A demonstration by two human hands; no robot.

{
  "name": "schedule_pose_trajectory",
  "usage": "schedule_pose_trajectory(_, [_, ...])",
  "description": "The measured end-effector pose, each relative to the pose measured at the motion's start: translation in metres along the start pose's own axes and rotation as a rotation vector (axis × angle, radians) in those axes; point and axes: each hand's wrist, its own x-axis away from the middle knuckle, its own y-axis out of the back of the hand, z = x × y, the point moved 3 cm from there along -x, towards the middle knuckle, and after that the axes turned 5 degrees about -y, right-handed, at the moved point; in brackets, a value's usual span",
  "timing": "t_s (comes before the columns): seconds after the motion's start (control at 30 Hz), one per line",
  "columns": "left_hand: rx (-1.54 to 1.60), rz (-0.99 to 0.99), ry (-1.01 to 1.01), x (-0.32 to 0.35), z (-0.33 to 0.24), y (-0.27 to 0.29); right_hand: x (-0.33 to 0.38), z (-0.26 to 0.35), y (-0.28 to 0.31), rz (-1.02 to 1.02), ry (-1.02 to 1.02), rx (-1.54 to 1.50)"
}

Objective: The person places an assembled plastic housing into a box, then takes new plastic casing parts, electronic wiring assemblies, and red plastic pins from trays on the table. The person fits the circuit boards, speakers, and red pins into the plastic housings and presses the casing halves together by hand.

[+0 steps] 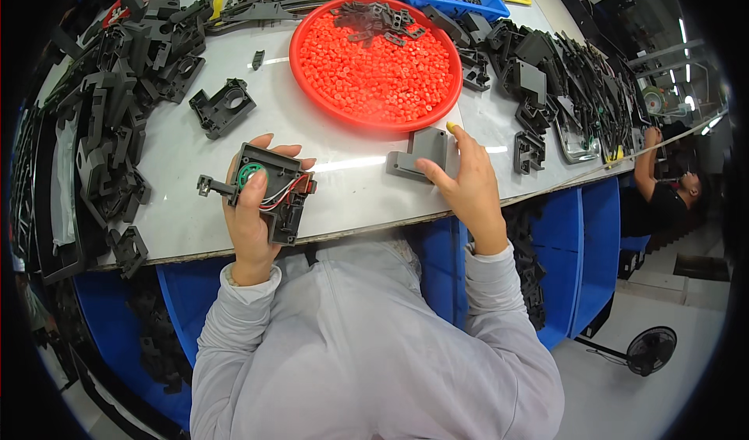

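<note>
Here, the housing (273,161) holds wires (284,193), the basin (390,126) red pieces (367,75).

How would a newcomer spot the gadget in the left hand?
Find the big round red basin on the white table, then look left and down to the left hand. It holds an open dark-grey housing, set apart from the plain grey block at the right hand by its green ring and red and white wires.
</note>
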Motion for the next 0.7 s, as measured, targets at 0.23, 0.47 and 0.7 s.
schedule_pose_trajectory(0.23, [-0.007, 0.007, 0.017, 0.001, -0.001, -0.003, -0.002, 0.020, -0.014, 0.053, 0.029, -0.008])
schedule_pose_trajectory(0.47, [0.113, -0.001, 0.007, 0.001, 0.005, 0.002, 0.006, 0.022, -0.013, 0.029, 0.067, -0.053])
schedule_pose_trajectory(0.7, [0.142, -0.013, -0.045, 0.005, 0.000, 0.000, 0.004, 0.038, -0.022, 0.037, 0.128, 0.003])
